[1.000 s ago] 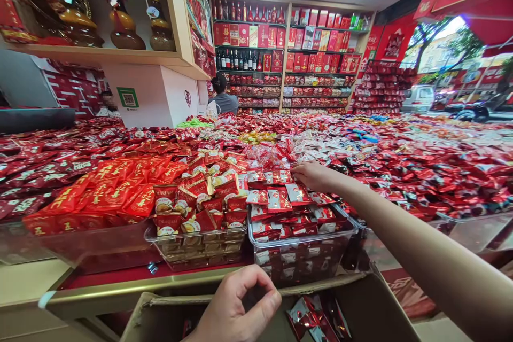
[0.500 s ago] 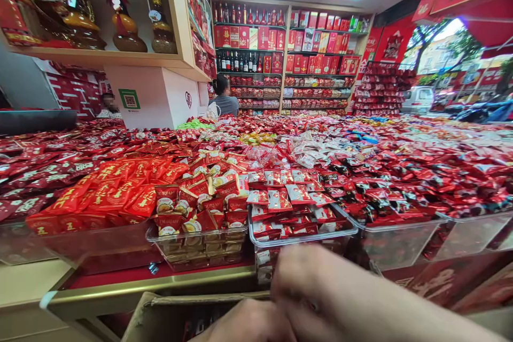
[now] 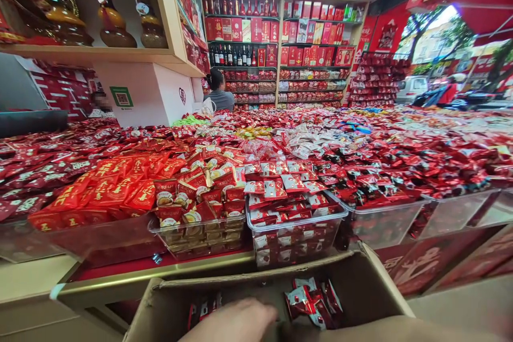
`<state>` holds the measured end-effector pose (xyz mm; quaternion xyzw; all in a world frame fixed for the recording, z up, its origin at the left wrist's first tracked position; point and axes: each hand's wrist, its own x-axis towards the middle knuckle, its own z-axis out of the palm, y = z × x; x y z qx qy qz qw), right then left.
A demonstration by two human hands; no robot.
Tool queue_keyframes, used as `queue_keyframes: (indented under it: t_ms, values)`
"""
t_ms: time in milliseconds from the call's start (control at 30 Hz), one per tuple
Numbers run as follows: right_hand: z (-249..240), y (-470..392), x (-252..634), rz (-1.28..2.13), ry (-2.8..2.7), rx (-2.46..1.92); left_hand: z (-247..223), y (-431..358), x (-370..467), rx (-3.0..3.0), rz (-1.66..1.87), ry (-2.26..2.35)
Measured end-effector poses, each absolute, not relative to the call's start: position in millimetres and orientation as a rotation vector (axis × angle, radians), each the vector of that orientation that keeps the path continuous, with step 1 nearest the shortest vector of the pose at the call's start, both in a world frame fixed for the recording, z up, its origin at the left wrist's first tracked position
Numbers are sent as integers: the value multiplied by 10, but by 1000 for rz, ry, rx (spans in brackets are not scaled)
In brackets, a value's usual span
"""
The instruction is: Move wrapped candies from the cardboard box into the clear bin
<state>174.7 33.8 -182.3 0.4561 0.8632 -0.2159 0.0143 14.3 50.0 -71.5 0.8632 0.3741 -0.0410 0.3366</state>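
Observation:
An open cardboard box (image 3: pixel 368 267) stands at the bottom of the view, in front of the counter. My left hand (image 3: pixel 240 320) is inside it, blurred by motion, and its fingers point down out of sight. Close to that hand lie several red-and-white wrapped snack packets (image 3: pixel 312 302), with a few more packets (image 3: pixel 204 307) at the box's left side. My right forearm (image 3: pixel 385 329) crosses the bottom edge from the right; the fingers of that hand are hidden. Just beyond the box is a clear plastic bin (image 3: pixel 296 227) filled with stacked red-and-white packets.
Left of that bin stands a clear bin of durian packets (image 3: pixel 200 208), then bright red wrapped packets (image 3: pixel 116 187). Further bins (image 3: pixel 388 224) line the counter on the right. A gold counter edge (image 3: pixel 200 266) runs behind the box. Someone in grey (image 3: pixel 219 97) is at the back shelves.
Both hands have moved down, the right one from in front of the bin to the bottom edge. The box's inside and its packets now show. The view has shifted slightly.

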Motion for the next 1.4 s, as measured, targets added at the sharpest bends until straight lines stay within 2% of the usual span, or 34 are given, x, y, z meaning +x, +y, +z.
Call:
queue_keyframes:
  t_ms: [167, 300, 400, 467, 600, 667, 733, 1000, 1167, 1400]
  values:
    - [-1573, 229, 1581, -506, 2434, 1319, -379, 519, 152, 2381, -372, 1042]
    - [-817, 311, 1623, -502, 2548, 1199, -196, 586, 61, 2294, -277, 993]
    - [-208, 316, 1762, -1030, 2885, 1268, -77, 605, 22, 1939, 42, 731]
    - [13, 295, 1863, -1350, 2973, 1437, -28, 594, 46, 1610, 233, 578]
    - [52, 319, 2000, -1876, 2916, 1913, -30, 566, 175, 1274, 592, 626]
    - [9, 356, 2028, -2303, 2693, 1933, -60, 558, 234, 1233, 730, 650]
    - [-17, 379, 2047, -2526, 2544, 1936, -80, 546, 269, 1213, 783, 665]
    - [-20, 344, 2087, -2566, 2466, 2125, 12, 498, 257, 1156, 595, 563]
    - [-43, 299, 2058, -2475, 2658, 2048, -14, 446, 262, 1260, 731, 564]
    - [-55, 251, 2062, -1656, 3397, 1786, -152, 426, 195, 1517, 805, 625]
